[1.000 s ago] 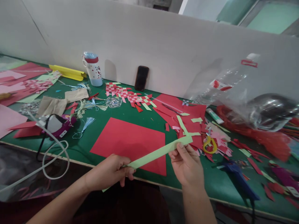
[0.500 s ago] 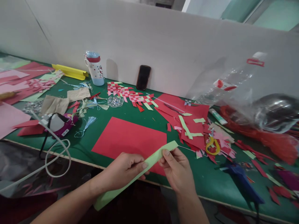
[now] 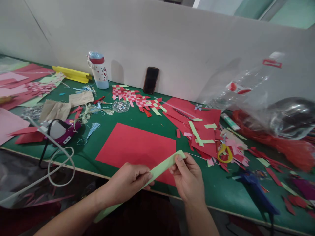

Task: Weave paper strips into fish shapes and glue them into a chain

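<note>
A long light-green paper strip slants across in front of me, held between both hands. My left hand pinches it near the middle, thumb on top, and its lower end hangs past my left wrist, over the table edge. Close to the strip's upper end, my right hand grips it between thumb and fingers. Beneath lies a red paper sheet, flat on the green table and partly covered by my hands.
Yellow-handled scissors lie among paper scraps at right, near a blue glue gun. Woven paper pieces, a phone and a bottle line the back. A purple device with a white cable sits left.
My right hand has shifted slightly right along with the strip's upper end. The strip has turned a little and looks narrower. Both hands keep hold of it.
</note>
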The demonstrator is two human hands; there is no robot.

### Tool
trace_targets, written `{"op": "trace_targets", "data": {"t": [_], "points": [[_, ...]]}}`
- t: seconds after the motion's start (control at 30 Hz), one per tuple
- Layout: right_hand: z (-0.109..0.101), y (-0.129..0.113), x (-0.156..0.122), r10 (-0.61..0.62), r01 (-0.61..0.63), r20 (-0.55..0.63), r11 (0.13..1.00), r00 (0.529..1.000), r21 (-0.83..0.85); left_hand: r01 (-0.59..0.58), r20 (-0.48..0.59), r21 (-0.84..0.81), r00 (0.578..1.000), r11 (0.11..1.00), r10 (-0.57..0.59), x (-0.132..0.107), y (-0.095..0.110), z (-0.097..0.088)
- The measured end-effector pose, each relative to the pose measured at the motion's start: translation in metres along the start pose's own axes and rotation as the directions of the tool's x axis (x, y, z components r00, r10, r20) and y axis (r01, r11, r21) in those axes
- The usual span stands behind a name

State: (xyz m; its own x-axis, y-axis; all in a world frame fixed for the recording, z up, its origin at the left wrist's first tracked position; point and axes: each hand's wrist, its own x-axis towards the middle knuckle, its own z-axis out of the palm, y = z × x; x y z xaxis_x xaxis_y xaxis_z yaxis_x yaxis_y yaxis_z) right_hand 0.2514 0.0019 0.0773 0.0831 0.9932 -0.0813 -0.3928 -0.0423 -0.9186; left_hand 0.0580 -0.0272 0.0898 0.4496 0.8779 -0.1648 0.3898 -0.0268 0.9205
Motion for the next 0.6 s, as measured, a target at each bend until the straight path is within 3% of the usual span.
{"op": "trace_targets", "data": {"t": [0.13, 0.37, 0.6], "points": [[0.002, 0.001, -0.001, 0.057, -0.057, 0.007, 0.998, 0.998, 0.017, 0.002, -0.018, -0.006, 1.000, 1.000, -0.002, 0.000, -0.003, 0.000], [0.009, 0.023, -0.013, 0.278, -0.245, 0.249, 0.957, 0.928, -0.155, -0.018, -0.062, -0.006, 0.998, 1.000, 0.018, 0.005, 0.000, 0.002], [0.010, 0.013, 0.000, 0.190, -0.190, 0.050, 0.982, 0.981, -0.005, 0.000, -0.031, -0.002, 1.000, 1.000, 0.000, 0.003, -0.006, 0.000]]}}
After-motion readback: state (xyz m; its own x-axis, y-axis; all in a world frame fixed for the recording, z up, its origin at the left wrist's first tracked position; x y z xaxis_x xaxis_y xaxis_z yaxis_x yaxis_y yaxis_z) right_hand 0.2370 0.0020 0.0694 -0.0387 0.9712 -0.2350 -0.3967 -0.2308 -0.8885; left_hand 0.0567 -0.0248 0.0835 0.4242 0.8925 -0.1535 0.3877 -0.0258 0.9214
